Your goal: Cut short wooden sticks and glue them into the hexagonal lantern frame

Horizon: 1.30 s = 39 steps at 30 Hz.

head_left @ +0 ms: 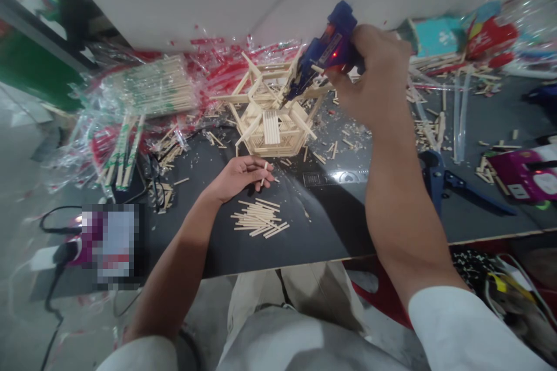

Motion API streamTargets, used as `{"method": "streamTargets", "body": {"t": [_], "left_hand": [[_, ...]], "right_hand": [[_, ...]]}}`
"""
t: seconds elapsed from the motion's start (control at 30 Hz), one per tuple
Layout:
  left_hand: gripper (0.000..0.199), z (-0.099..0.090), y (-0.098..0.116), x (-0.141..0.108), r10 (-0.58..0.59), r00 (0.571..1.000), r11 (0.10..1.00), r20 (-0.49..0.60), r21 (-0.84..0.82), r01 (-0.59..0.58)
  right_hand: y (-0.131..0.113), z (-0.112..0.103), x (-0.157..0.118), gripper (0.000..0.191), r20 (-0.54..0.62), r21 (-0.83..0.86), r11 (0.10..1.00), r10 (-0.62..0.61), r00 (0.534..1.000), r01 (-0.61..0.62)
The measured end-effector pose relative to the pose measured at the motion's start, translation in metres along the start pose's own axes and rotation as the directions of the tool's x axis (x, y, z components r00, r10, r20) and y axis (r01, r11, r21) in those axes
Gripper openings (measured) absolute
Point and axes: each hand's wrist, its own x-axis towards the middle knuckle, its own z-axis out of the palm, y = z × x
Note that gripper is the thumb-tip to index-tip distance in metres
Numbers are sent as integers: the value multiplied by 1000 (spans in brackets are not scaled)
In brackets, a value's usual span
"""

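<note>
My right hand [369, 64] is wrapped round a blue glue gun [324, 52] with a small red light. The gun's nozzle points down to the left, at the top of a wooden stick model [272, 127] that stands on the dark table. In front of the model, my left hand [248, 177] pinches a short wooden stick [264, 174] between thumb and fingers. Just below that hand lies a loose pile of short sticks [259, 217]. Whether the nozzle touches the model cannot be made out.
Plastic-wrapped stick bundles [152, 87] lie at the left on the dark table [304, 243]. Blue cutters [433, 177] and a purple box [522, 174] are at the right. Stick scraps surround the model. A cable and a blurred device sit at the left edge.
</note>
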Motion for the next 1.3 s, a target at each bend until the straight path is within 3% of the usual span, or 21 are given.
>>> {"method": "streamTargets", "body": {"t": [0.53,0.8,0.93,1.1,1.3], "left_hand": [[40,0,0,0,-8,1000,1000,-7,2,8],[38,1,2,-1,-13,1000,1000,-14,10,13],[39,1,3,-1,-13,1000,1000,-4,-4,13],[45,1,2,-2,-6,1000,999,11,-41,6],[47,-3,-2,0,55,997,994,56,-93,-50]], "right_hand": [[1,3,0,30,78,99,995,18,997,-26],[2,1,0,31,50,97,995,-7,999,2],[-1,3,-1,21,20,57,998,4,1000,-5],[-2,3,-2,29,-113,-9,996,91,989,-93],[7,-19,-3,36,-57,65,955,294,954,-291]]}}
